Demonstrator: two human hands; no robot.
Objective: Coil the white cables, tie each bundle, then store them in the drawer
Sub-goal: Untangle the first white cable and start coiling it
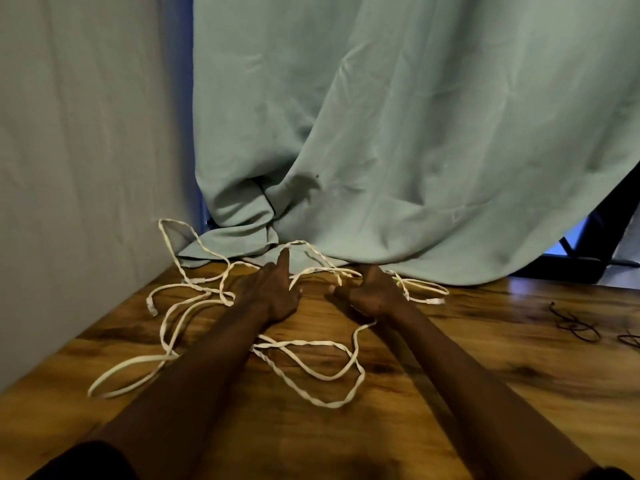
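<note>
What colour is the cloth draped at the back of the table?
The cloth is plain pale green with no pattern; it shows best in the head view.

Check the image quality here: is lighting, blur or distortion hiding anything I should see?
Head view: dim, warm light leaves the left hand and right hand nearly black, so their grip is unreadable; the white cables read crisp against the table; faint bluish glare far right; wide-angle bending near the edges.
</note>
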